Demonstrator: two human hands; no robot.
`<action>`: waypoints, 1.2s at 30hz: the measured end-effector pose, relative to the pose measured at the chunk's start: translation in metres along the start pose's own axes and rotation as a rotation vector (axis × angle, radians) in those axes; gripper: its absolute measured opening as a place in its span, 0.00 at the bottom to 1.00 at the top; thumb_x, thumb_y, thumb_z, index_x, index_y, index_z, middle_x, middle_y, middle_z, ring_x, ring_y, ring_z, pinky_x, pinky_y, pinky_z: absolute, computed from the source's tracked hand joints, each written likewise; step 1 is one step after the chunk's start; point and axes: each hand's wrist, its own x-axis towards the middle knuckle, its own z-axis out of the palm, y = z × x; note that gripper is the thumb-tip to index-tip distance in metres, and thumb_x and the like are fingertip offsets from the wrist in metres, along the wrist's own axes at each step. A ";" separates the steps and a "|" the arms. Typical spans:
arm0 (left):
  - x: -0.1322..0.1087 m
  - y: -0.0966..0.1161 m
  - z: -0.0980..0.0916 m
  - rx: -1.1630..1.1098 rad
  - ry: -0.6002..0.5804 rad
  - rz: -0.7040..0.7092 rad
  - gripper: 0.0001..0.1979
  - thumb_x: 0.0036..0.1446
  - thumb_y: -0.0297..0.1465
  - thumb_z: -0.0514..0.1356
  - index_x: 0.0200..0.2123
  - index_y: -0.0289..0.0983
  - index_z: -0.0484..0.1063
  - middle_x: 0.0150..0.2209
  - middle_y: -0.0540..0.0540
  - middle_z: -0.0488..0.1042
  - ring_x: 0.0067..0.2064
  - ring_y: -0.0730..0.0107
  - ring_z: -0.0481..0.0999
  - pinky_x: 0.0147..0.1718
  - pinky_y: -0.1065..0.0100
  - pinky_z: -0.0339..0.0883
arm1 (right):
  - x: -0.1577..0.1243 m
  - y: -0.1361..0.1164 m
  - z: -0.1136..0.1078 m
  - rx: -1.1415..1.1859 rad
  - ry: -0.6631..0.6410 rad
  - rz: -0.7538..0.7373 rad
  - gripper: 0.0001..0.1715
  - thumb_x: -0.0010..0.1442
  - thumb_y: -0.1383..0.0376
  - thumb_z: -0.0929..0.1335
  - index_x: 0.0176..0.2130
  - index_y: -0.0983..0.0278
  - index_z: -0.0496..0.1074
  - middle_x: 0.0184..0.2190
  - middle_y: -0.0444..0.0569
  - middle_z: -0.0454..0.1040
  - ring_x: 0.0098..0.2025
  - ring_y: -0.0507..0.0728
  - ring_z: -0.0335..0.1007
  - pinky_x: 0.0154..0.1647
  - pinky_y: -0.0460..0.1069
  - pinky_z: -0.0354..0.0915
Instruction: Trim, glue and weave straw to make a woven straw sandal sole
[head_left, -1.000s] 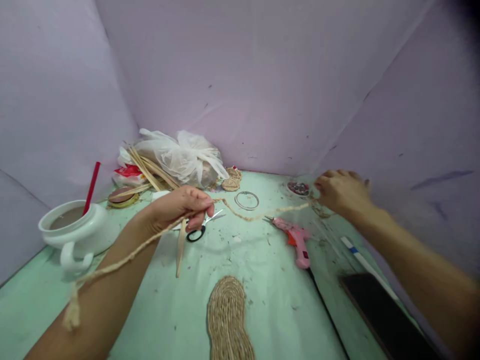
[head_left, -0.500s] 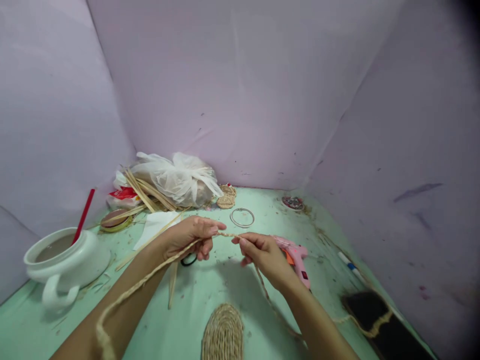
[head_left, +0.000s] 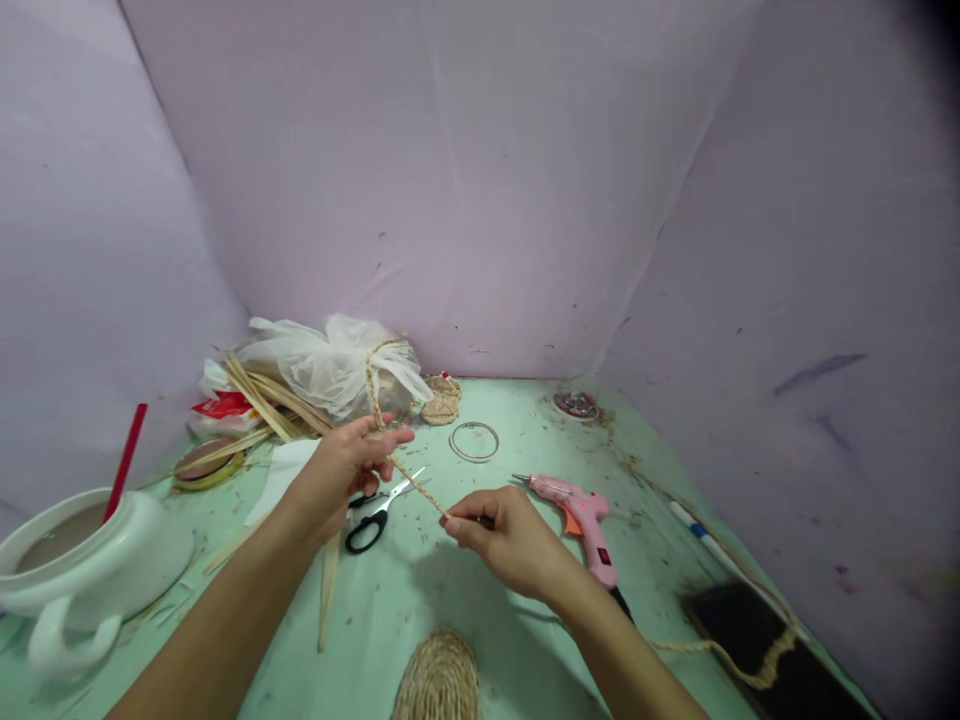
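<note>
A twisted straw cord [head_left: 418, 485] stretches slantwise between my two hands above the table. My left hand [head_left: 341, 470] grips it between thumb and fingers, with some fingertips sticking out. Beyond that hand the cord's free end curls up in front of the plastic bag. Lower and to the right, my right hand [head_left: 502, 530] pinches the cord between thumb and forefinger. Black-handled scissors [head_left: 380, 518] lie partly behind my left hand. A pink glue gun [head_left: 574, 500] rests just beyond my right hand. At the bottom edge shows the rounded end of a coiled straw piece [head_left: 439, 680].
A white pot [head_left: 142, 550] with a red stick stands at left. Behind are straw strips [head_left: 259, 395], a white plastic bag [head_left: 330, 360] and metal rings [head_left: 474, 442]. A dark board [head_left: 750, 630] carrying more cord and a white-and-blue pen [head_left: 694, 525] lie at right.
My right hand has moved down and slightly left; my left hand has shifted left and up. The cord's long end swung from over my left forearm to beyond the hand. More of the scissors shows.
</note>
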 end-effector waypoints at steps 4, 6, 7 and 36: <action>0.003 -0.007 -0.006 0.660 -0.017 0.060 0.37 0.43 0.33 0.62 0.57 0.30 0.53 0.27 0.48 0.74 0.22 0.72 0.66 0.20 0.73 0.56 | -0.007 -0.006 -0.023 -0.315 0.080 -0.051 0.12 0.53 0.61 0.65 0.27 0.62 0.76 0.17 0.41 0.66 0.21 0.49 0.54 0.22 0.45 0.47; 0.001 -0.004 -0.013 0.864 -0.155 0.086 0.35 0.46 0.37 0.60 0.57 0.30 0.56 0.19 0.53 0.70 0.23 0.68 0.67 0.21 0.72 0.56 | -0.012 -0.008 -0.037 -0.406 0.117 -0.040 0.13 0.54 0.60 0.64 0.28 0.61 0.76 0.16 0.41 0.65 0.20 0.49 0.55 0.21 0.45 0.47; 0.000 -0.001 -0.017 0.923 -0.226 0.084 0.32 0.47 0.39 0.59 0.55 0.32 0.60 0.18 0.54 0.68 0.22 0.69 0.66 0.21 0.72 0.54 | -0.014 -0.008 -0.043 -0.412 0.114 -0.022 0.14 0.54 0.59 0.64 0.27 0.61 0.76 0.15 0.40 0.64 0.19 0.49 0.54 0.20 0.45 0.47; -0.016 -0.018 0.016 0.825 -0.614 0.033 0.10 0.47 0.31 0.53 0.16 0.36 0.64 0.16 0.54 0.62 0.20 0.76 0.57 0.22 0.72 0.51 | -0.014 -0.004 0.001 -0.431 0.035 -0.399 0.18 0.61 0.69 0.59 0.49 0.61 0.67 0.46 0.51 0.72 0.47 0.56 0.66 0.49 0.52 0.59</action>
